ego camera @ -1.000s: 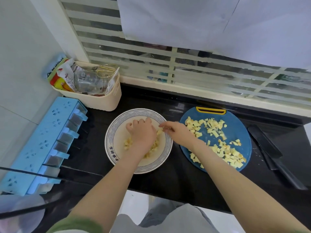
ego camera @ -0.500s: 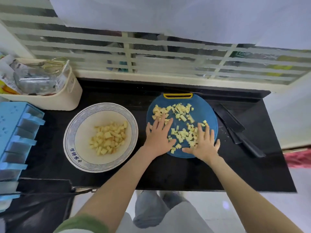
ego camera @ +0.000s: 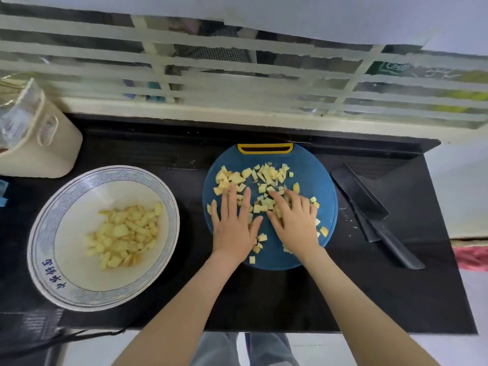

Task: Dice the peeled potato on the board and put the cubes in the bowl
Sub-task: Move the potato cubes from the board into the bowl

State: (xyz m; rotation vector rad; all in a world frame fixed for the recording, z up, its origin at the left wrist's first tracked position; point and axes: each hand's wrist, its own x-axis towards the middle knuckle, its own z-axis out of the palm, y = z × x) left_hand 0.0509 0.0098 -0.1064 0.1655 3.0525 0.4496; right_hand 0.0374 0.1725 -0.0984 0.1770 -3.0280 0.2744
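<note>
A round blue cutting board [ego camera: 313, 180] with a yellow handle lies on the black counter, scattered with yellow potato cubes [ego camera: 264, 175]. Both hands are down on the board among the cubes. My left hand [ego camera: 233, 225] lies flat with its fingers straight, on the board's left side. My right hand [ego camera: 295, 220] sits close beside it with its fingers bent lightly over a cluster of cubes, some of them hidden under it. To the left stands a white bowl [ego camera: 39, 233] with a blue patterned rim, holding a heap of cubes [ego camera: 124, 233].
A black cleaver [ego camera: 369, 210] lies on the counter right of the board. A beige basket [ego camera: 47, 149] with packets stands at the back left, behind the bowl. The counter's front edge runs just below my forearms; a window with bars is behind.
Both hands left the bowl and came down on the board. Since half a second ago they have drawn closer together, and my right hand's fingers have bent over the cubes.
</note>
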